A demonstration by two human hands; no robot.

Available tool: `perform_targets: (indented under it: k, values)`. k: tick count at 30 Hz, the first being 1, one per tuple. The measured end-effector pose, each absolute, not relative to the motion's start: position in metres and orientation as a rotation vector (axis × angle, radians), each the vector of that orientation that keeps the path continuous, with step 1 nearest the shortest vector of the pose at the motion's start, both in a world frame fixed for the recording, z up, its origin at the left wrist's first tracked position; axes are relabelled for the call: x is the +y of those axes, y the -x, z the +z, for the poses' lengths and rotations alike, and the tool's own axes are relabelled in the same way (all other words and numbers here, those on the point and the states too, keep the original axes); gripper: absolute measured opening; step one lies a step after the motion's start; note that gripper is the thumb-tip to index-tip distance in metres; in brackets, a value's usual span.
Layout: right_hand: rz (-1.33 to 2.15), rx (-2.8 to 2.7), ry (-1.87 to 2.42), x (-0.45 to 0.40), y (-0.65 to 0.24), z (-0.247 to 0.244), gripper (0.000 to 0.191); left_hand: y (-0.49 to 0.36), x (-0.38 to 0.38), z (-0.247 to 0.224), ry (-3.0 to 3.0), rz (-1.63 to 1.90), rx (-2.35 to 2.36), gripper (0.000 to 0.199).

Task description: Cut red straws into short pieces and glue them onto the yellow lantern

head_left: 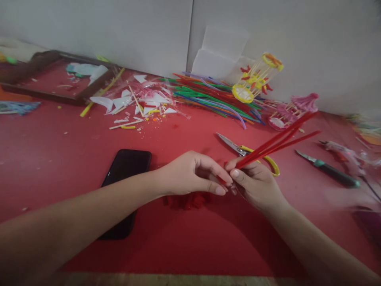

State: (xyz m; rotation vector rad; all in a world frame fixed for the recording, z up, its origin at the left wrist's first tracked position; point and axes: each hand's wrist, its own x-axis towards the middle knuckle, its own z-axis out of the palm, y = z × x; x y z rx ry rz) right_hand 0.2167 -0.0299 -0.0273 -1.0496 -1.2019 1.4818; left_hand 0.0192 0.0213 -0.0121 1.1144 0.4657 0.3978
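My right hand (257, 182) is closed on a few long red pipe cleaners (276, 143), which fan out up and to the right. My left hand (202, 174) is beside it, fingers curved around the near end of the red pipe cleaners, with a bit of red between its thumb and fingertips. Small red pieces (195, 200) lie on the red table below my left hand. Scissors with yellow handles (275, 165) lie partly behind my right hand. A black phone (127, 167) lies under my left forearm.
A pile of coloured pipe cleaners (208, 95) lies near the wall, with paper scraps (125, 101) to its left. Yellow (242, 93) and pink (305, 103) stick models stand at the back right. A green-handled knife (336, 172) lies right; a dark frame (74, 97) lies left.
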Motion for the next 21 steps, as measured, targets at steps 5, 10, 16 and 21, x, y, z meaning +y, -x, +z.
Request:
perform_targets:
  k: [5,10,16,21]
  values:
    - [1.193,-1.266,1.23,-0.03,-0.219,-0.027,0.013,-0.022,0.014,-0.011,-1.178,0.541,0.631,0.043]
    - [1.034,-1.369,1.288,-0.033,-0.212,-0.019,0.013,-0.022,0.012,-0.006,-1.523,0.552,0.767,0.019]
    - [1.058,-1.379,1.244,-0.035,-0.208,-0.018,0.008,-0.023,0.015,-0.005,-1.692,0.49,0.756,0.015]
    - [1.149,-1.305,1.244,-0.032,-0.212,-0.026,0.019,-0.027,0.02,-0.008,-1.156,0.414,0.699,0.014]
